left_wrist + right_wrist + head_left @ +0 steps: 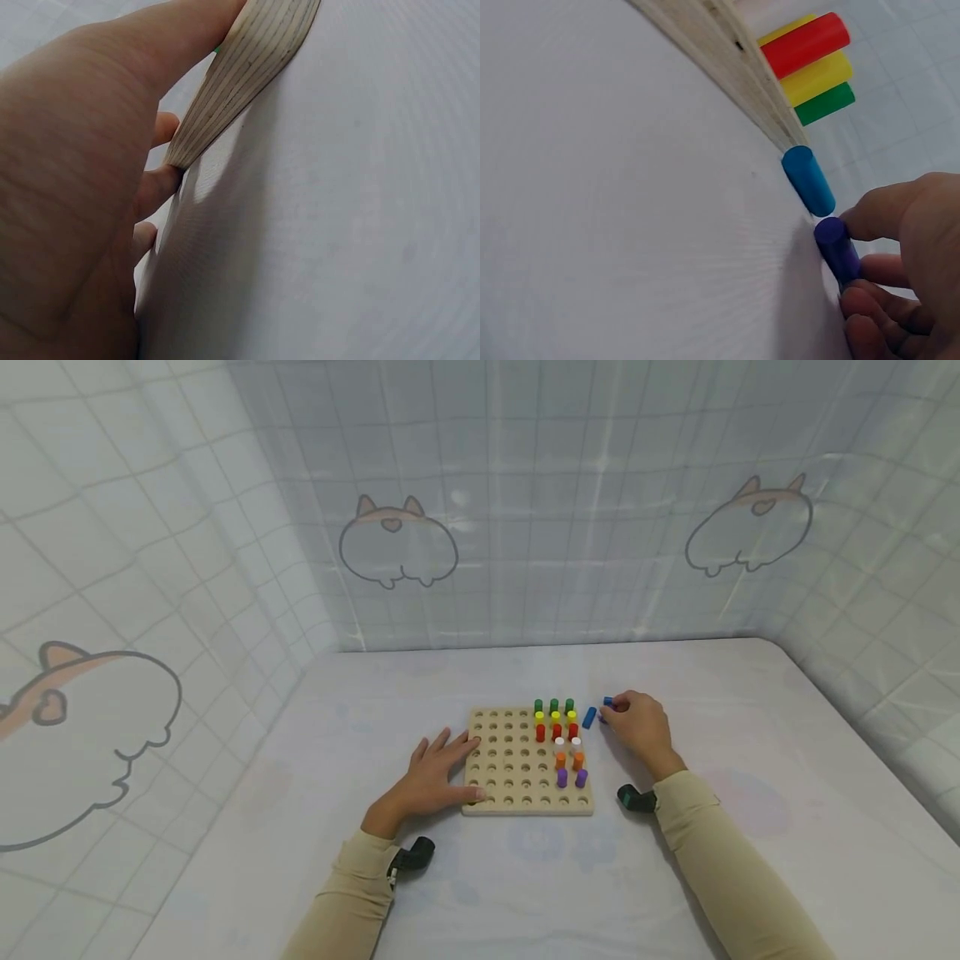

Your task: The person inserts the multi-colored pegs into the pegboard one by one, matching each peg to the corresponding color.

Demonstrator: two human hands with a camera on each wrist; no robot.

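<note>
White-clothed bench (pixel 750 760). Right hand (pixel 637 727) fingers pinched on dark blue peg (pixel 838 251); left hand (pixel 435 772) flat, steadying pegboard (pixel 510 760). Light blue peg (pixel 589 717) at nine o'clock, easily nudged rolling.

Home-like play corner, cartoon-print sheets (pixel 397 539), cloth-covered table (pixel 750 710), peg board (pixel 510 760)

White table (pixel 750 727), grid-patterned, perhaps fabric, walls (pixel 525 485)
</note>
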